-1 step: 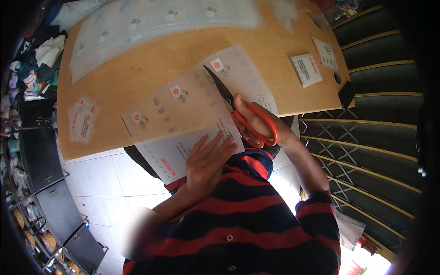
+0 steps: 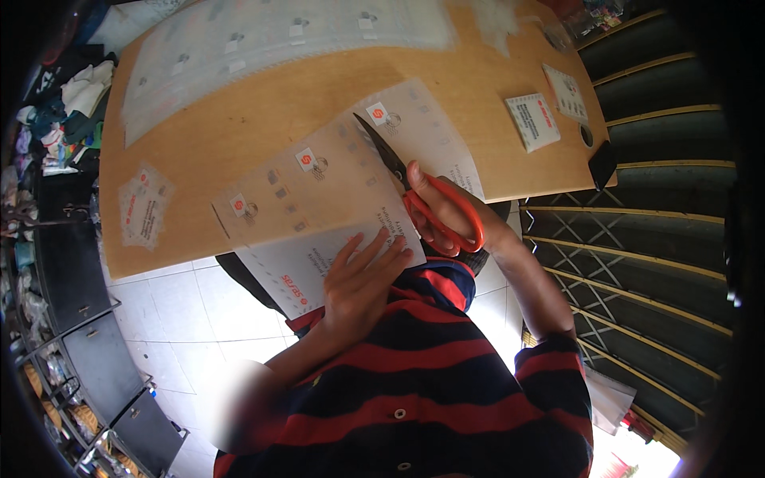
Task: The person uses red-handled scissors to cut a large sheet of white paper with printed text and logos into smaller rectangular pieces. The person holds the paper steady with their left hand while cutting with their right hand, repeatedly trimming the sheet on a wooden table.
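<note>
A thin translucent printed sheet [image 2: 275, 219] lies at the table's front edge, its near part hanging over my lap. My left hand [image 2: 355, 291] rests on this overhanging part, fingers spread and palm down. My right hand [image 2: 446, 209] grips orange-handled scissors [image 2: 385, 151], with the fingers through the loops. The dark blades point away and to the left, along the sheet's right edge. Beyond them lies another printed portion [image 2: 426, 131] of the same material. Whether the two portions still join near the blade tips I cannot tell.
A long stack of similar printed sheets [image 2: 263, 60] covers the far left of the wooden table [image 2: 239, 151]. Small cut pieces [image 2: 143, 209] lie at the left; small printed packets [image 2: 532, 122] lie at the right. A slatted dark shutter [image 2: 645, 231] stands right, dark cabinets [image 2: 72, 263] left.
</note>
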A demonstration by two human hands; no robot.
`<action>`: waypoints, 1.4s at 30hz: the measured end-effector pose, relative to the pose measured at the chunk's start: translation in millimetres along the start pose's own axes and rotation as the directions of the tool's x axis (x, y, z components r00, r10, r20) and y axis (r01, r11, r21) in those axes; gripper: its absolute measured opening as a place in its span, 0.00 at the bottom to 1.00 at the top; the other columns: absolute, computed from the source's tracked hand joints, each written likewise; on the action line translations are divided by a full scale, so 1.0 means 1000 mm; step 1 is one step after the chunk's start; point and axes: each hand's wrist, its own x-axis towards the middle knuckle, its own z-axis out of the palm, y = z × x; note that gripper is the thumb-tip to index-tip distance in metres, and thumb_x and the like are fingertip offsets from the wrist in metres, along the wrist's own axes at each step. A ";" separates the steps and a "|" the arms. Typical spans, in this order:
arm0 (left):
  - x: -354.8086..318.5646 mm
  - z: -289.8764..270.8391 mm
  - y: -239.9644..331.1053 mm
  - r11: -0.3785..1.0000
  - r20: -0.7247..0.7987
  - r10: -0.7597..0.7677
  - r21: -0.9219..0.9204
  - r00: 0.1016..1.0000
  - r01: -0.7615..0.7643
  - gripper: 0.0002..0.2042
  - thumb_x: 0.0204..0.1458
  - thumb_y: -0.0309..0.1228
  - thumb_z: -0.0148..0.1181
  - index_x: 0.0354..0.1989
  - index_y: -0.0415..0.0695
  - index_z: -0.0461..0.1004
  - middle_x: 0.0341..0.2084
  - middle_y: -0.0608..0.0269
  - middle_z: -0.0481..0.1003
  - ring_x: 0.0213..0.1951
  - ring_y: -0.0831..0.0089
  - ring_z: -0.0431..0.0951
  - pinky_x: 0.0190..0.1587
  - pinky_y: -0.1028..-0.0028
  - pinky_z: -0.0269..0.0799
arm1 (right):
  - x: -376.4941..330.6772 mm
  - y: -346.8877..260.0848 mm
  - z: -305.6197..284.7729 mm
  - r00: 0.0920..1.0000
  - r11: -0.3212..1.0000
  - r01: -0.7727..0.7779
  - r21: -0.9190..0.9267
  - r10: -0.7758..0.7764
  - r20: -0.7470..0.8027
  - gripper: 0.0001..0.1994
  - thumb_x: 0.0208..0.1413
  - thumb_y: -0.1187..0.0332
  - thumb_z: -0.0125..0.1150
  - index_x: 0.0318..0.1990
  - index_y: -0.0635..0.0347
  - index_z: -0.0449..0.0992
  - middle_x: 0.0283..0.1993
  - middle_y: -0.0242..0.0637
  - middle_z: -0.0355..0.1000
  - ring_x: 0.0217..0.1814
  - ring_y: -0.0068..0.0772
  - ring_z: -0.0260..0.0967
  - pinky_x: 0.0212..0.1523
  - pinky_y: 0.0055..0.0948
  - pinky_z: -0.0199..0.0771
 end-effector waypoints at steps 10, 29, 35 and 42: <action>0.002 -0.003 0.004 1.000 0.006 0.010 0.002 1.000 -0.010 0.17 0.43 0.19 0.57 0.44 0.40 0.80 0.46 0.52 0.80 0.55 0.56 0.77 0.58 0.55 0.68 | 0.013 -0.015 -0.008 0.999 0.999 0.037 0.002 -0.037 0.026 0.42 0.59 0.26 0.26 0.18 0.60 0.64 0.10 0.33 0.59 0.07 0.24 0.56 0.10 0.23 0.60; 0.001 0.004 -0.031 0.998 -0.049 0.021 0.058 0.999 -0.018 0.17 0.44 0.15 0.59 0.45 0.38 0.79 0.45 0.49 0.80 0.53 0.53 0.78 0.59 0.53 0.69 | 0.067 -0.038 -0.023 0.995 0.983 0.079 0.165 -0.089 0.054 0.42 0.56 0.25 0.34 0.18 0.62 0.64 0.12 0.37 0.58 0.07 0.27 0.53 0.08 0.29 0.55; 0.010 -0.012 -0.031 0.983 -0.047 -0.161 0.084 0.986 0.164 0.11 0.49 0.21 0.62 0.42 0.38 0.79 0.43 0.52 0.80 0.53 0.52 0.77 0.60 0.53 0.68 | 0.044 -0.032 -0.019 0.983 0.978 0.183 0.095 -0.185 0.005 0.40 0.60 0.28 0.32 0.18 0.60 0.63 0.12 0.36 0.61 0.07 0.25 0.57 0.10 0.25 0.59; 0.058 -0.036 -0.068 0.966 0.033 -0.029 0.259 0.999 0.019 0.07 0.50 0.26 0.63 0.37 0.39 0.78 0.38 0.52 0.80 0.49 0.52 0.78 0.57 0.56 0.67 | -0.014 0.025 -0.022 0.898 0.892 0.432 0.132 -0.411 -0.159 0.38 0.64 0.33 0.31 0.19 0.60 0.63 0.09 0.35 0.59 0.09 0.23 0.60 0.14 0.21 0.62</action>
